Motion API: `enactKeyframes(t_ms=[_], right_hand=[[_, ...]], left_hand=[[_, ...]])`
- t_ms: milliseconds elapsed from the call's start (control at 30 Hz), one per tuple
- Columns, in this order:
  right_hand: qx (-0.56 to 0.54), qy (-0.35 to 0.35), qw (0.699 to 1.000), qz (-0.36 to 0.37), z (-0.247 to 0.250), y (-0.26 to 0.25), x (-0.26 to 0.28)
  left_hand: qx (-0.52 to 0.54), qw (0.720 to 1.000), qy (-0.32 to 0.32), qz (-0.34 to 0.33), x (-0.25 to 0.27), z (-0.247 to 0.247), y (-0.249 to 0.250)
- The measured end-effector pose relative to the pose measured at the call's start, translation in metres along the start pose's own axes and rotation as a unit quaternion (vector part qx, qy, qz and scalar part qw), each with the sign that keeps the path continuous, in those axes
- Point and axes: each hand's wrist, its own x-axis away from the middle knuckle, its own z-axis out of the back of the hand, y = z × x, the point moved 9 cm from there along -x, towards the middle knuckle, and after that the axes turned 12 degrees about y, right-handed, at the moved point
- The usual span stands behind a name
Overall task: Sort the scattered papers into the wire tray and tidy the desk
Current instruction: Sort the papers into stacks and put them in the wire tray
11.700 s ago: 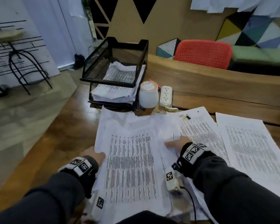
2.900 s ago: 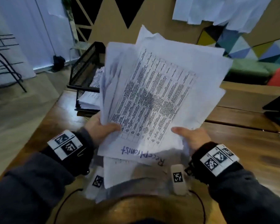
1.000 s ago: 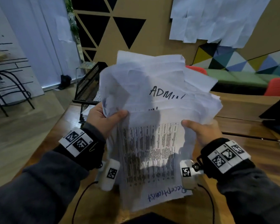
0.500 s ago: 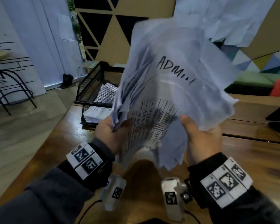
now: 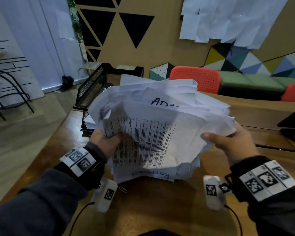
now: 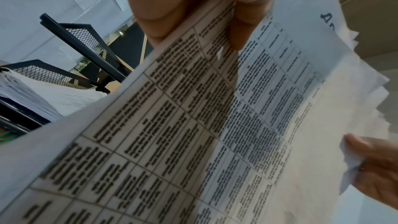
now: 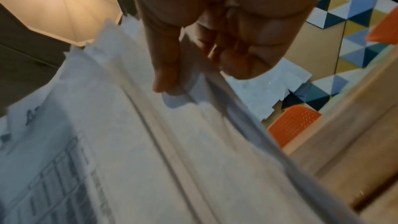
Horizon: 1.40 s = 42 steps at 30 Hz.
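Note:
A thick, uneven stack of papers [image 5: 160,126] hangs above the wooden desk [image 5: 152,205], tilted with its far edge up. My left hand [image 5: 107,140] grips its left edge with the thumb on the printed top sheet [image 6: 193,125]. On the right edge, my right hand [image 5: 228,142] pinches the stack [image 7: 129,142], thumb on top. The black wire tray [image 5: 92,89] stands behind the stack at the desk's far left, with papers [image 6: 32,94] in its lower tier. Handwritten words show on two sheets.
A paper clip [image 5: 123,189] lies on the desk under the stack. A dark laptop [image 5: 293,126] sits at the right edge. Red chairs [image 5: 194,79] and a green bench stand beyond the desk. Sheets of paper hang on the wall.
The scattered papers were gathered off the desk into one stack held in both hands. In the last half second the upright stack tipped back down to a flatter tilt.

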Motion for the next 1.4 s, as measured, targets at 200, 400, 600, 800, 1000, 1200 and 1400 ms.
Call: enactKeyframes(t_ms=[200, 400, 600, 800, 1000, 1200, 1400], right_hand=[[-0.029, -0.005, 0.995, 0.092, 0.004, -0.037, -0.007], [0.017, -0.053, 0.988, 0.146, -0.007, -0.048, -0.003], [0.084, -0.058, 0.982, 0.158, -0.007, -0.055, -0.001], [0.031, -0.007, 0.977, 0.211, -0.007, -0.067, -0.001], [-0.033, 0.065, 0.978, 0.194, 0.000, -0.062, -0.009], [-0.058, 0.069, 0.978, 0.187, -0.010, -0.064, -0.009], [0.059, 0.120, 0.971, 0.198, 0.003, -0.065, -0.021]], left_hand=[[0.066, 0.997, -0.037, 0.010, -0.011, -0.008, -0.002], [0.103, 0.990, -0.004, 0.092, -0.021, -0.006, -0.023], [0.101, 0.991, 0.003, 0.082, -0.022, -0.004, -0.019], [0.155, 0.983, 0.001, 0.099, -0.020, -0.008, -0.018], [0.185, 0.971, -0.044, 0.148, -0.025, -0.018, -0.037], [0.238, 0.961, -0.119, 0.078, -0.019, -0.034, -0.001], [0.248, 0.958, -0.124, 0.081, -0.022, -0.036, -0.003]])
